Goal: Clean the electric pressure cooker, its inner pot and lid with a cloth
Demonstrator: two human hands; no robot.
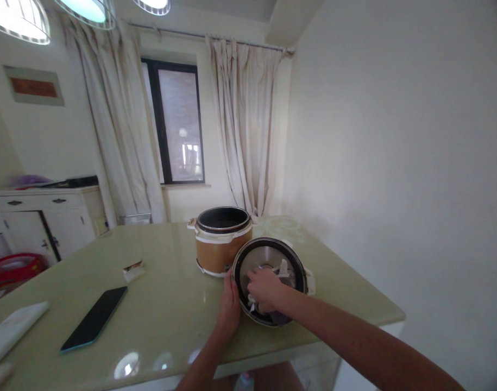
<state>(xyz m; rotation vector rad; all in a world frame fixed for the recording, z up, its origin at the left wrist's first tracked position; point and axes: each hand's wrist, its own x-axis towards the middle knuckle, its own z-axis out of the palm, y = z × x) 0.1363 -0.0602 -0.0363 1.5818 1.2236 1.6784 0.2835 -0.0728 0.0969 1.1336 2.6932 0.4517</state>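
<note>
Two hands working on one cooker lid (pixel 270 279), tilted on the desk (pixel 167 320) against the rice cooker (pixel 221 241).
Left hand (pixel 231 309) is clamping its near-left rim; right hand (pixel 264 288) is pressing a cloth (pixel 283 270) onto its inner face.

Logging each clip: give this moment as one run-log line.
left hand: steadies cooker lid rim | right hand: presses white cloth inside lid | open cooker pot: behind | phone: left on table
</note>
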